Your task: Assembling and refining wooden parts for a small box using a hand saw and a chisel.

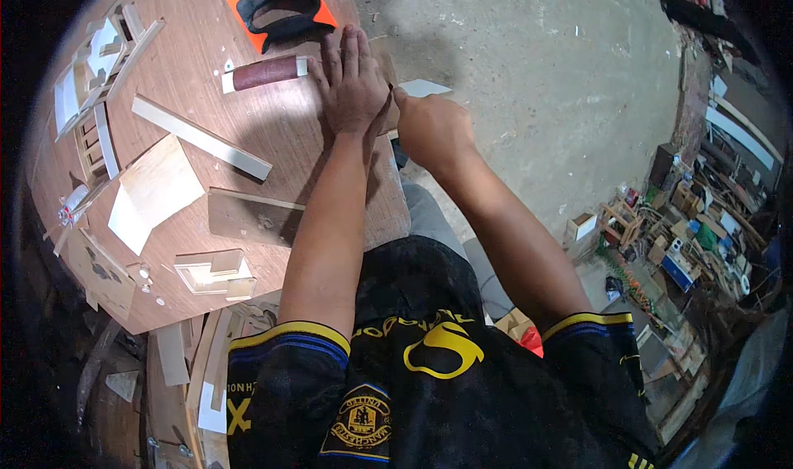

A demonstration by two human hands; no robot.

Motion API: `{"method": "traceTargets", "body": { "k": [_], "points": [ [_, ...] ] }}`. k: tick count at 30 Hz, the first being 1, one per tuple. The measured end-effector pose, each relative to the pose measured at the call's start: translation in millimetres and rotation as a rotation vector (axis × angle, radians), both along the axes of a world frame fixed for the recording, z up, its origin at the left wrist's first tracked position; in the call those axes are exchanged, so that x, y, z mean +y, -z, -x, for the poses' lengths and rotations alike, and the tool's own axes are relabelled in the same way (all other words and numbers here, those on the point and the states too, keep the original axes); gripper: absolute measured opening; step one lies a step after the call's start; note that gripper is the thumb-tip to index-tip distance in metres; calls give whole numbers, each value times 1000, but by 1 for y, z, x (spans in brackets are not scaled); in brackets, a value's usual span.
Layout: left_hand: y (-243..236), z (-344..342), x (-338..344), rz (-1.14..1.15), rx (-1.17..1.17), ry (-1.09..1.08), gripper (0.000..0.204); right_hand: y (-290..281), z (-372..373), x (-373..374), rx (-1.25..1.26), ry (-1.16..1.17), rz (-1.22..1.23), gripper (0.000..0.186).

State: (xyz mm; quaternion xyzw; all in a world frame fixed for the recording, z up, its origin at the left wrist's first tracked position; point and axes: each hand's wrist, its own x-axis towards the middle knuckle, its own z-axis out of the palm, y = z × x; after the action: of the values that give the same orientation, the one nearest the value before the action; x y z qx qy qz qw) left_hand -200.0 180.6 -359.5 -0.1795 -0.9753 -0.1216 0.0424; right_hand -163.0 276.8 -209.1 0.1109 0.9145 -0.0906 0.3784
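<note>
My left hand (353, 89) lies flat near the right edge of the wooden table, fingers stretched forward, pressing on a brown piece that is mostly hidden under it. My right hand (435, 130) is closed just past that edge, beside the left. A small dark tip shows at its fingers, but what it grips is hidden. Beyond the right hand a white flat piece (425, 87) with a pointed end juts out over the floor. Left of my left fingers lies a rod wrapped in reddish-brown sandpaper (268, 73). Ahead is a handsaw with an orange and black handle (285, 8).
On the tabletop (273, 151) lie a pale wood strip (202, 136), a thin bent sheet (157, 190), a board (254, 215) and small wooden frames (216, 272). A partly built wooden model (99, 73) stands at the far left. Scrap clutter (681, 238) covers the floor at right.
</note>
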Motion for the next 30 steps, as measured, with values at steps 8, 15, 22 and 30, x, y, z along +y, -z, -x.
{"method": "traceTargets", "body": {
  "k": [8, 15, 22, 30],
  "points": [
    [-5, 6, -8, -127, 14, 5, 55, -6, -6, -5, 46, -90, -26, 38],
    [-8, 8, -10, -116, 39, 12, 55, -12, -4, -7, 37, -80, 9, 36],
    [-5, 7, -9, -84, 25, 1, 54, -6, 11, -9, 60, -133, -34, 34],
    [-6, 11, -7, -104, 47, 10, 51, -8, 13, -7, 76, -106, -20, 23]
  ]
}}
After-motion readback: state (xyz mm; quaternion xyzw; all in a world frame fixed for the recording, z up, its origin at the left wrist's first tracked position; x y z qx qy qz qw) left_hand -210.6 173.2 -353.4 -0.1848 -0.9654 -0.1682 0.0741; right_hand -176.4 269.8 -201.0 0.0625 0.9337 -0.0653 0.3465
